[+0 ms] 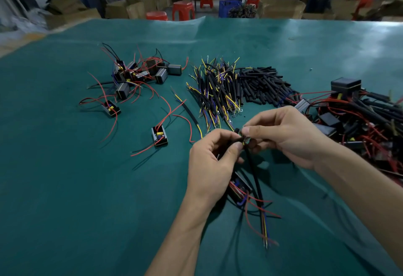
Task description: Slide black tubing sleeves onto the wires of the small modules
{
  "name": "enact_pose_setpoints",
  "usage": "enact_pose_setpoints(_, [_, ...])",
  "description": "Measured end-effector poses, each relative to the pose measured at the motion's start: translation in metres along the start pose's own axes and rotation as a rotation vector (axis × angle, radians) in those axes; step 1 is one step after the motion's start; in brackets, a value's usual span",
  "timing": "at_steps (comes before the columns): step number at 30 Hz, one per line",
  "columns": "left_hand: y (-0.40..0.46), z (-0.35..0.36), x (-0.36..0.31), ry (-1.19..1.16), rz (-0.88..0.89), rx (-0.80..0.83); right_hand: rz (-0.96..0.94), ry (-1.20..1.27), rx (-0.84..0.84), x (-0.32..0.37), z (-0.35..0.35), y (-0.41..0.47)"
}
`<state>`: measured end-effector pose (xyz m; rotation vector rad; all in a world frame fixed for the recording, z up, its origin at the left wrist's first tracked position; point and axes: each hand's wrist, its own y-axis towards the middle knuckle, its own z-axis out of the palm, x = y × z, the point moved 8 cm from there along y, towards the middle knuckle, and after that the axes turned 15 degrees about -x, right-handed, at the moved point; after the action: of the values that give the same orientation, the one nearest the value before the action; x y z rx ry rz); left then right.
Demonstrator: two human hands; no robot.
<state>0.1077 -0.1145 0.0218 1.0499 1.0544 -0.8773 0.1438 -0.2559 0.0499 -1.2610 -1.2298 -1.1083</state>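
Left hand (214, 158): lower centre of frame, fingers curled, thumb and forefinger pinching the top end of a black sleeved wire bundle (254, 173).
Right hand (283, 131): just right of the left, fingertips nearly meeting it, curled and pinching a short black tubing sleeve (237, 131) at the bundle's yellow wire tips.
Sleeved wire bundle: hanging down from the pinch toward lower centre, yellow, blue and red ends fanning out at the bottom.
Held module (238, 188): small, open-topped, below the left hand, partly hidden by the palm; whether resting on the mat, cannot tell.
Loose sleeves (261, 83): black heap, upper centre-right of frame.
Sleeved wires pile (216, 92): centre, just left of the loose sleeves, yellow and blue tips showing.
Module cluster (135, 75): upper left, red leads sprawling; two single modules nearer, one at (159, 135).
Tangle of modules (357, 114): right edge, red and black wires.
Green mat (87, 199): under everything.
Red stools (183, 10): top of frame, beyond the table.
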Motion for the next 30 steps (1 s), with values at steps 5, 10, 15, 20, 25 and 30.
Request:
enact_pose_setpoints(5, [-0.001,0.002,0.001,0.060,0.013,0.007,-0.083,-0.037,-0.091,0.003,-0.006,-0.003])
enact_pose_setpoints(10, [0.000,0.004,0.005,0.072,0.003,0.041,-0.187,-0.137,-0.089,0.013,-0.004,-0.003])
enact_pose_setpoints(15, [-0.002,0.007,0.006,0.058,-0.012,0.070,-0.242,-0.199,-0.108,0.017,-0.004,-0.005])
enact_pose_setpoints(20, [-0.004,0.008,0.001,0.043,-0.001,0.073,-0.349,-0.239,-0.212,0.016,-0.010,-0.012])
enact_pose_setpoints(25, [-0.003,0.005,0.000,0.043,0.015,0.056,-0.360,-0.160,-0.209,0.015,-0.007,-0.015])
enact_pose_setpoints(30, [-0.002,0.005,-0.001,0.057,0.053,0.042,-0.285,-0.055,-0.196,0.012,-0.006,-0.013])
